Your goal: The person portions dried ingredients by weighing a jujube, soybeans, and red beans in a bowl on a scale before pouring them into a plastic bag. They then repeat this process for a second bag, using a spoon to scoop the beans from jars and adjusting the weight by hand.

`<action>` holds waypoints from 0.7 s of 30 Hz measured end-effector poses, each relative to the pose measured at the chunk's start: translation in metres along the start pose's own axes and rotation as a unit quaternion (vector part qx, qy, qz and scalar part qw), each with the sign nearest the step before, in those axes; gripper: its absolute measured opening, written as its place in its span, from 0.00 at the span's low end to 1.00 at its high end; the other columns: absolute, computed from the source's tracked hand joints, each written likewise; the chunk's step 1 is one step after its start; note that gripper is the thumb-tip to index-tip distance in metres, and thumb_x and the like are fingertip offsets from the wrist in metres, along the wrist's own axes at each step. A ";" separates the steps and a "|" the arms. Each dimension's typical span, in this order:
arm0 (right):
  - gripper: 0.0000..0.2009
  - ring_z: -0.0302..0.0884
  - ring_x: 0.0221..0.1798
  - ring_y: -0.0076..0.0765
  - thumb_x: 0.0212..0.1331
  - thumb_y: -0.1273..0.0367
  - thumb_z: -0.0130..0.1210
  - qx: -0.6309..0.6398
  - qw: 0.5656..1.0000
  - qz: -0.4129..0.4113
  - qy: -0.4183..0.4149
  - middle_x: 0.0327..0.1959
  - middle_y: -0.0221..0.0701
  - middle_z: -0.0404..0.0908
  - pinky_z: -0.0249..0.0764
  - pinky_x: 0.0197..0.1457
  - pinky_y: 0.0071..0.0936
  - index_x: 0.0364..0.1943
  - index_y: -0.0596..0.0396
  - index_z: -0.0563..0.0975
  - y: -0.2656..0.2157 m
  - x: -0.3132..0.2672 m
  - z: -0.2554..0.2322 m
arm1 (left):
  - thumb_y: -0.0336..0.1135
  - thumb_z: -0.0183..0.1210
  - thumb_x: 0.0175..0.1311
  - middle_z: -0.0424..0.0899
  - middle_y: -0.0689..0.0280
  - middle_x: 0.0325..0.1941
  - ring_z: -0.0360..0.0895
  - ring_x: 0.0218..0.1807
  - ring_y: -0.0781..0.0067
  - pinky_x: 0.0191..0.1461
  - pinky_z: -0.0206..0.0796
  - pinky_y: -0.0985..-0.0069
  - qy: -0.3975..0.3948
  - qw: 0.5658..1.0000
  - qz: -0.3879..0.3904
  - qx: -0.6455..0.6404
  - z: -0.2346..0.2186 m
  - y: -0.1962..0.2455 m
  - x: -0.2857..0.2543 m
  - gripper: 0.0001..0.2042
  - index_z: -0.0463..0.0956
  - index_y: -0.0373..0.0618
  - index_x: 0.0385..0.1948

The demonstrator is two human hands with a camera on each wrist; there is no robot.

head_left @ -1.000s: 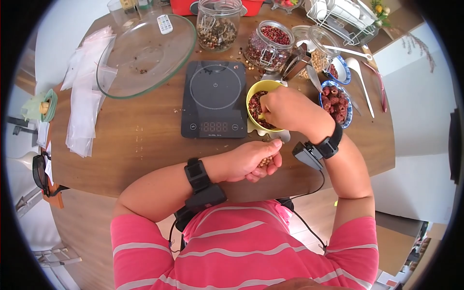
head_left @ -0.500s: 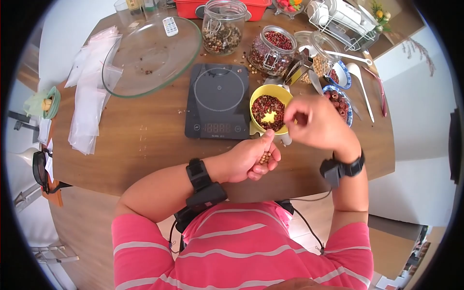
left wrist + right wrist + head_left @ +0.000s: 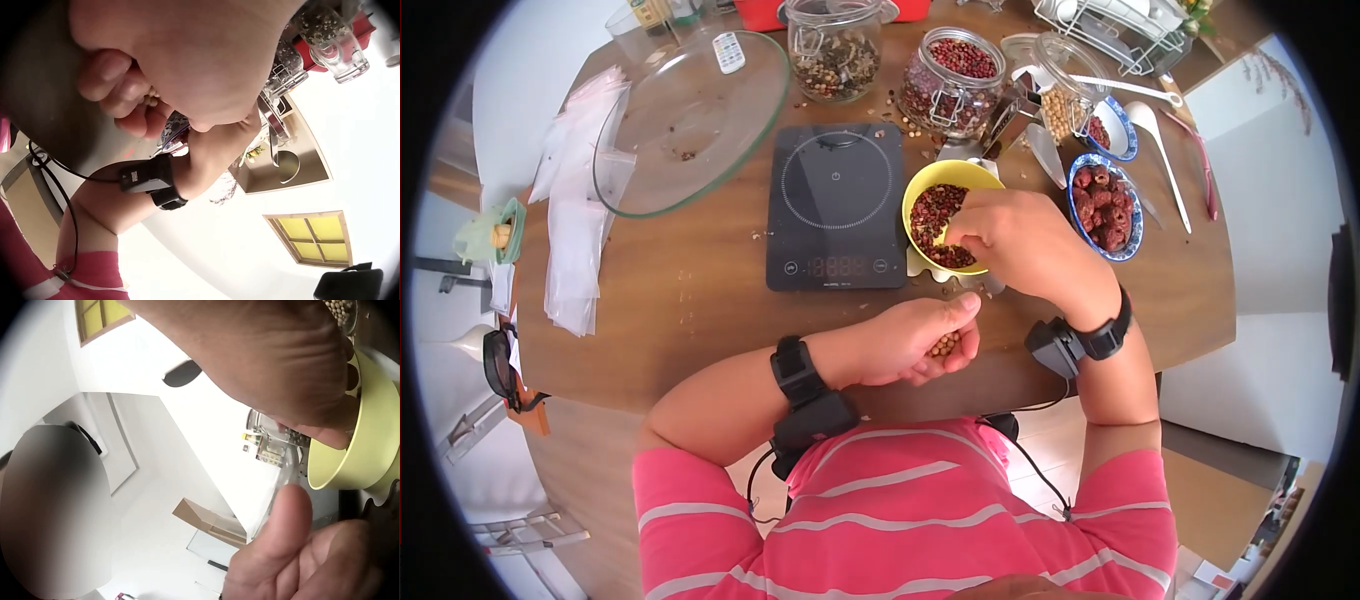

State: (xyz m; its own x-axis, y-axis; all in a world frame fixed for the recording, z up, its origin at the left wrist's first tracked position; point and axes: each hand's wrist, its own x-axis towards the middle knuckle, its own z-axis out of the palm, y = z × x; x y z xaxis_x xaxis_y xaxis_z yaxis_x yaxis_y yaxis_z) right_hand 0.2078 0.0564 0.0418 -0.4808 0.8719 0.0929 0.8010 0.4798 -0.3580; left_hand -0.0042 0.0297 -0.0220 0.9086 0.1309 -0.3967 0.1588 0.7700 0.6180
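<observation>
My left hand [image 3: 910,335] is curled palm-up around a small heap of pale soybeans [image 3: 945,344], just in front of the yellow bowl [image 3: 947,173]. Some of those soybeans also peek out between the fingers in the left wrist view. Small dark red beans [image 3: 934,213] cover much of the bowl's bottom. Over the bowl's right side, my right hand [image 3: 1025,245] reaches in with bent fingers. Its fingertips are partly hidden, and I cannot tell whether they pinch anything. In the right wrist view, the fingers dip past the yellow rim.
A black kitchen scale [image 3: 837,205] lies left of the bowl. Behind are glass jars of red beans [image 3: 955,85] and mixed grains [image 3: 834,60]. Blue-rimmed dishes, one with dried red dates [image 3: 1105,208], stand right, near a white spoon [image 3: 1160,165]. A glass lid [image 3: 690,130] and plastic bags [image 3: 580,220] lie left.
My right hand lifted out of the bowl to its near right edge, close by the left hand, then went back into the bowl. The left hand keeps holding the soybeans.
</observation>
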 end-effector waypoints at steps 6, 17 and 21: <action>0.06 0.85 0.44 0.49 0.56 0.72 0.65 -0.039 0.994 -0.008 -0.100 0.39 0.34 0.86 0.79 0.46 0.45 0.38 0.50 0.87 0.002 0.015 0.009 | 0.66 0.35 0.82 0.72 0.70 0.28 0.53 0.20 0.86 0.22 0.46 0.82 -0.014 1.000 -0.022 0.015 -0.003 0.003 0.000 0.32 0.75 0.44 0.37; 0.02 0.83 0.40 0.52 0.57 0.73 0.60 -0.038 0.999 0.005 -0.025 0.37 0.35 0.84 0.78 0.43 0.46 0.33 0.54 0.83 0.009 0.016 0.025 | 0.65 0.37 0.83 0.72 0.70 0.27 0.55 0.21 0.86 0.23 0.49 0.82 -0.020 0.999 -0.047 0.015 -0.007 0.004 0.001 0.32 0.76 0.43 0.36; 0.04 0.83 0.40 0.52 0.57 0.72 0.59 -0.009 0.999 0.021 -0.030 0.37 0.36 0.84 0.78 0.43 0.45 0.35 0.53 0.84 0.011 0.021 0.015 | 0.65 0.37 0.82 0.70 0.72 0.27 0.55 0.22 0.86 0.23 0.48 0.82 -0.024 0.998 -0.049 0.021 -0.004 0.010 -0.002 0.32 0.75 0.44 0.35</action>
State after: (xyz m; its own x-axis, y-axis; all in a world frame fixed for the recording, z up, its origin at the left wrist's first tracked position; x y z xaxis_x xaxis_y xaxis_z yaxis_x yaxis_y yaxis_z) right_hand 0.2013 0.0788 0.0256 -0.4670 0.8840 0.0230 0.8266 0.4456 -0.3438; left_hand -0.0057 0.0396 -0.0184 0.9055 0.0248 -0.4237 0.2631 0.7504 0.6063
